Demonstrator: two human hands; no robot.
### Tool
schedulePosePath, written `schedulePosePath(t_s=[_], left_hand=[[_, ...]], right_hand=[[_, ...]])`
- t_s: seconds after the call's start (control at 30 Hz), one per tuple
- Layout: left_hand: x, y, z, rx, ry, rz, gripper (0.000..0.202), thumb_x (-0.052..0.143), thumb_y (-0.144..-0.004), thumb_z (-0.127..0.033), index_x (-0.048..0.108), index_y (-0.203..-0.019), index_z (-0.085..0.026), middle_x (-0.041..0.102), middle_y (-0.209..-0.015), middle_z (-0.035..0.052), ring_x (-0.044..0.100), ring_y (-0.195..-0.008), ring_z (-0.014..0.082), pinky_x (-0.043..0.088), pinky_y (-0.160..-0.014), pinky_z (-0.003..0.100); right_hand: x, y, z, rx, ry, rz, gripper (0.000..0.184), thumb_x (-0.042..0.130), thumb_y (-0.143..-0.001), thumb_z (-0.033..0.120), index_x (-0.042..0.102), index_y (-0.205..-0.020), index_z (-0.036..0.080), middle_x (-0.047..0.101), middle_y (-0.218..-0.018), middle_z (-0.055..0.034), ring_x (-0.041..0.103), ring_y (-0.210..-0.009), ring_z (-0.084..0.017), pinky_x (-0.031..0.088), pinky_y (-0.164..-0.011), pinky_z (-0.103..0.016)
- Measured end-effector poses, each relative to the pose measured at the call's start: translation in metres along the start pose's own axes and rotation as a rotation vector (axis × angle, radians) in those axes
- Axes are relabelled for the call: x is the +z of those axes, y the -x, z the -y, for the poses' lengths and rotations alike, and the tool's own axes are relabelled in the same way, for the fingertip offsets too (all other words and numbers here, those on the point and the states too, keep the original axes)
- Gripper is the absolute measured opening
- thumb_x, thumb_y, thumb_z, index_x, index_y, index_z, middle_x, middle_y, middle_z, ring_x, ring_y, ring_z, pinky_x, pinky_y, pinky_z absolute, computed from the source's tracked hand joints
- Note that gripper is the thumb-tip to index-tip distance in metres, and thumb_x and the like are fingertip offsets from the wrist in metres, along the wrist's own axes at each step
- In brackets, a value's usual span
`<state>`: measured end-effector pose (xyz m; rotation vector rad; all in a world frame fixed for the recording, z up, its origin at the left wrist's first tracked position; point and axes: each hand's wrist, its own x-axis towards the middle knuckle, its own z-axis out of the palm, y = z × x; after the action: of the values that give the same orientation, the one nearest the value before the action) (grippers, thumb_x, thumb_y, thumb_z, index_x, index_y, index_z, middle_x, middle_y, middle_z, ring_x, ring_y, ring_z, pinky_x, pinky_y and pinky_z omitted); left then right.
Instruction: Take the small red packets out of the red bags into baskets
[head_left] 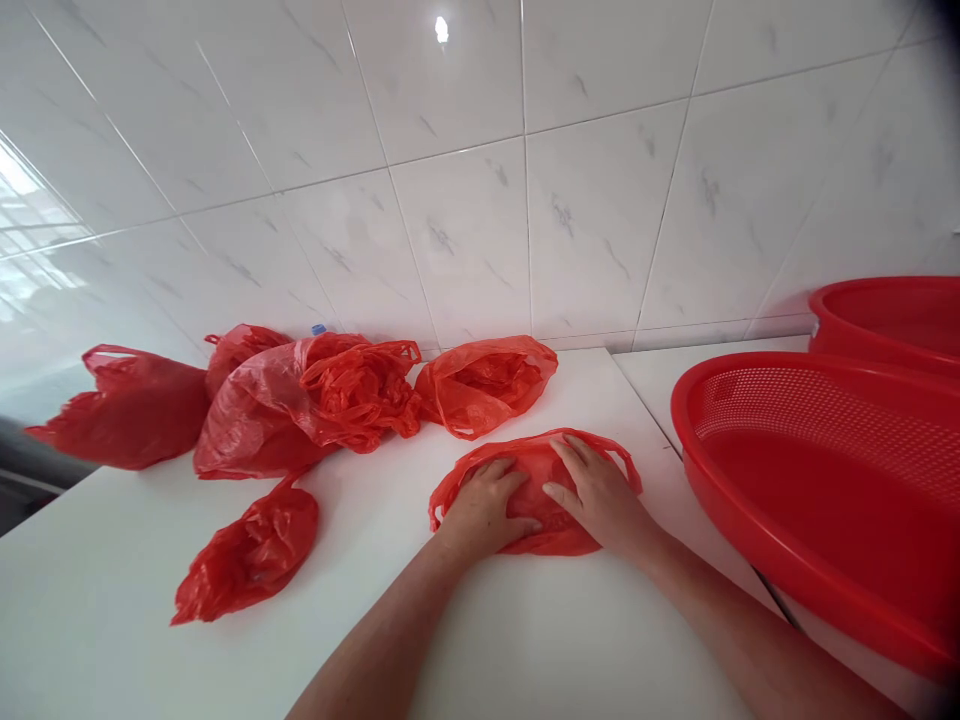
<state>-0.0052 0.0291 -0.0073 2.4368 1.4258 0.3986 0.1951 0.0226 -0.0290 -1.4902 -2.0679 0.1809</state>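
Observation:
A thin red plastic bag (pixel 540 545) lies spread low on the white table (pixel 360 640), its mouth facing up and loop handles at both sides. My left hand (pixel 487 505) rests on its left part, fingertips partly inside the mouth, thumb stretched toward the middle. On the right part lies my right hand (pixel 596 490), fingers spread over the bag's inner surface. Neither hand grips anything that shows. Just behind sits another opened red bag (pixel 491 385), crumpled inside.
Left of the hands are a pile of crumpled red bags (pixel 352 390), a full-looking red bag (pixel 142 410) and a small red bag (pixel 247 555). A large red perforated basket (pixel 787 510) stands at right, a second red basket (pixel 892 320) behind it. A tiled wall (pixel 465 230) closes off the back.

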Motion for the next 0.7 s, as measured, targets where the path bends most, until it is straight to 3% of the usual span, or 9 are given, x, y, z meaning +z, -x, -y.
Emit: schedulePosePath(t_s=[0.23, 0.37, 0.47, 0.6, 0.7], left_hand=[[0.001, -0.004, 0.003, 0.093, -0.061, -0.129, 0.044, 0.067, -0.070, -0.031, 0.062, -0.114, -0.023, 0.057, -0.126, 0.0067, 0.052, -0.115, 0.0272, 0.040, -0.098, 0.041], [0.003, -0.008, 0.010, 0.130, -0.043, -0.188, 0.034, 0.054, -0.079, -0.027, 0.062, -0.111, -0.023, 0.061, -0.121, 0.0061, 0.056, -0.109, 0.0263, 0.046, -0.091, 0.040], [0.004, -0.009, 0.013, 0.141, -0.041, -0.251, 0.032, 0.046, -0.085, -0.033, 0.063, -0.109, -0.021, 0.063, -0.116, 0.0075, 0.058, -0.106, 0.0267, 0.047, -0.087, 0.040], [0.002, -0.005, 0.006, 0.181, -0.020, -0.313, 0.032, 0.041, -0.087, -0.036, 0.063, -0.105, -0.022, 0.067, -0.105, 0.0058, 0.061, -0.097, 0.0247, 0.049, -0.080, 0.036], [-0.001, -0.001, -0.004, 0.195, 0.000, -0.297, 0.031, 0.039, -0.087, -0.037, 0.064, -0.098, -0.023, 0.068, -0.095, 0.0037, 0.062, -0.085, 0.0230, 0.048, -0.071, 0.033]], right_hand=[[-0.012, -0.004, 0.012, -0.135, -0.118, -0.234, 0.027, 0.050, -0.087, 0.028, 0.060, -0.109, 0.018, 0.062, -0.106, -0.0087, 0.057, -0.102, -0.020, 0.046, -0.090, -0.037], [-0.013, -0.003, 0.016, -0.168, -0.154, -0.248, 0.021, 0.055, -0.084, 0.024, 0.062, -0.103, 0.021, 0.064, -0.096, -0.0060, 0.059, -0.090, -0.018, 0.049, -0.079, -0.033], [-0.012, -0.001, 0.016, -0.174, -0.156, -0.270, 0.020, 0.054, -0.084, 0.025, 0.063, -0.102, 0.021, 0.064, -0.093, -0.0049, 0.060, -0.085, -0.017, 0.050, -0.076, -0.032], [-0.015, 0.001, 0.018, -0.179, -0.153, -0.320, 0.019, 0.048, -0.086, 0.024, 0.063, -0.097, 0.022, 0.065, -0.089, -0.0040, 0.060, -0.082, -0.015, 0.050, -0.073, -0.029], [-0.020, 0.003, 0.022, -0.168, -0.144, -0.354, 0.019, 0.045, -0.086, 0.022, 0.063, -0.093, 0.022, 0.065, -0.085, -0.0031, 0.060, -0.080, -0.014, 0.050, -0.071, -0.027]])
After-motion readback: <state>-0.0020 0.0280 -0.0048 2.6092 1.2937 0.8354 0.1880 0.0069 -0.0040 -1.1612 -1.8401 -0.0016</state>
